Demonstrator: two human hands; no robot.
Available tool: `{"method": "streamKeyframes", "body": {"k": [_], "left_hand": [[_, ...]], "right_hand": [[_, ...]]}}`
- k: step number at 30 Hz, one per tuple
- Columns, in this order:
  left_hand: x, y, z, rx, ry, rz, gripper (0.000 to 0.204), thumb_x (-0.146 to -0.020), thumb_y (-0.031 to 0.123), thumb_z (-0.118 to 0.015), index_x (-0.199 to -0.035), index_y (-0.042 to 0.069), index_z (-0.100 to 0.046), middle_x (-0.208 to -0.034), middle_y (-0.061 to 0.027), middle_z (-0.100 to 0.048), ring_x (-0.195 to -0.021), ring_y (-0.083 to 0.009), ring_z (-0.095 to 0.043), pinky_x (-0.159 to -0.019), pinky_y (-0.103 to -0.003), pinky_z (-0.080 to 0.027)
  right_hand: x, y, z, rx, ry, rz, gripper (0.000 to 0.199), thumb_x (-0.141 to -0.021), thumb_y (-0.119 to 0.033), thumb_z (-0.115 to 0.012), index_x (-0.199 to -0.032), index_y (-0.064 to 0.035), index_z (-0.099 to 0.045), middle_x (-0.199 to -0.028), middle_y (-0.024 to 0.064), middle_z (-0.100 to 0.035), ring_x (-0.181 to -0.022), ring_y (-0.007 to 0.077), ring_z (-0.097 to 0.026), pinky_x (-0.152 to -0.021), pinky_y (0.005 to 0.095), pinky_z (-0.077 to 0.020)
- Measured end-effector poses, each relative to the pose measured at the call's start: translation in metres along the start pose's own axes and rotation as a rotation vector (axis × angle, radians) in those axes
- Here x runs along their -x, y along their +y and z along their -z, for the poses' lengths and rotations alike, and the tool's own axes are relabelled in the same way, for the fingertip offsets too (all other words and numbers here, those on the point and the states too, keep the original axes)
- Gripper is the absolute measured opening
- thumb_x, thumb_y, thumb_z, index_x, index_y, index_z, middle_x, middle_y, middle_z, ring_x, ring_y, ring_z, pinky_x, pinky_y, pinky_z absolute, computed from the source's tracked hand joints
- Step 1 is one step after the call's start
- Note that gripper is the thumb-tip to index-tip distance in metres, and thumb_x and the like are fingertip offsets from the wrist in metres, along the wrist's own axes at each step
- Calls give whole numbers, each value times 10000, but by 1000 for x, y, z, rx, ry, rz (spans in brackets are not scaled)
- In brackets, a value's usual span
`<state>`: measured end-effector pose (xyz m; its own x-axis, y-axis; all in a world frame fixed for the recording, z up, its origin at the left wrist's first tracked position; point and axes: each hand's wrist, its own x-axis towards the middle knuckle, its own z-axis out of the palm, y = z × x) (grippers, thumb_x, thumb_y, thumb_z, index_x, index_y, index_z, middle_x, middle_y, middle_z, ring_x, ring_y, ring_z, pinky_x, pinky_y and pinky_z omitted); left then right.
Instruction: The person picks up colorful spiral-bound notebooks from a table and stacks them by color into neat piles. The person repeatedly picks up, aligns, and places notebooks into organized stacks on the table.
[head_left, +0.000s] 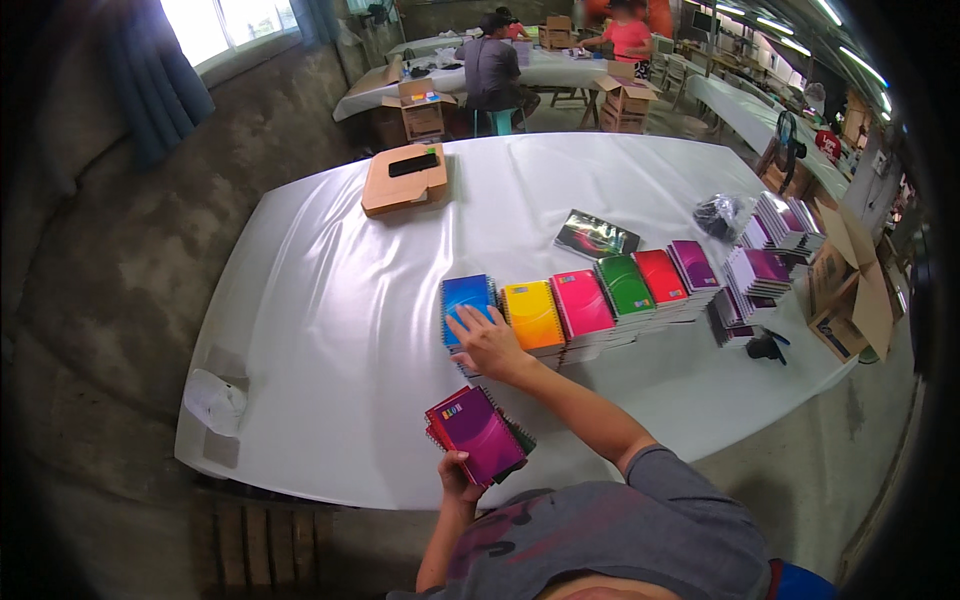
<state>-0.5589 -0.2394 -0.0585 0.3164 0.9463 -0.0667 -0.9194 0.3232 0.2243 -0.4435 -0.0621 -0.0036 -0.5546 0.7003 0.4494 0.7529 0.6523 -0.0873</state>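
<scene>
The left hand (458, 472) clamps a small stack of purple notebooks (477, 434), long axis tilted up-left. The right hand (487, 340), fingers spread, rests flat on the blue notebook (466, 298).

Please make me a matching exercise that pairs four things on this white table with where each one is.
Things:
1. blue notebook stack
2. purple notebook
3. black phone
4. dark notebook

Places:
A. on the flat brown box
B. lying alone behind the coloured row
C. under the right hand
D. held in the left hand

Pairs: 1-C, 2-D, 3-A, 4-B
</scene>
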Motion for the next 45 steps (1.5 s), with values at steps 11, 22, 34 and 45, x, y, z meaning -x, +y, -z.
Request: {"method": "streamKeyframes", "body": {"k": [11, 22, 34, 45], "left_hand": [[-3, 31, 21, 3, 11, 2, 683, -774, 440, -636, -1258, 25, -393, -1182, -152, -516, -1115, -306, -505, -941, -477, -419], [-6, 51, 15, -103, -104, 80, 868, -623, 367, -646, -1338, 42, -277, -1236, -208, -442, -1144, -399, -455, -873, -637, -408], [-19, 25, 36, -45, -38, 179, 744, -640, 339, -638, -1277, 67, -366, -1195, -147, -485, -1076, -369, -497, -897, -700, -319], [-26, -10, 82, -17, 24, 191, 624, -664, 237, -625, -1220, 25, -441, -1131, -145, -560, -1017, -311, -557, -907, -420, -444]], "right_hand": [[51, -52, 57, -269, 360, 254, 337, -742, -51, -589, -1075, -93, -623, -1061, 84, -630, -956, 224, -616, -829, 377, -473], [77, -25, 45, -218, 231, 95, 352, -784, -254, -650, -1089, -90, -587, -1122, 102, -580, -1057, 246, -551, -860, 374, -431], [101, 32, 40, -60, 446, -131, 239, -765, -69, -608, -1003, -92, -622, -1012, 41, -645, -1008, 189, -595, -950, 436, -382], [165, -65, 47, -221, -11, 294, 297, -800, -270, -607, -1070, -146, -605, -1083, 15, -614, -995, 164, -588, -855, 335, -433]]}}
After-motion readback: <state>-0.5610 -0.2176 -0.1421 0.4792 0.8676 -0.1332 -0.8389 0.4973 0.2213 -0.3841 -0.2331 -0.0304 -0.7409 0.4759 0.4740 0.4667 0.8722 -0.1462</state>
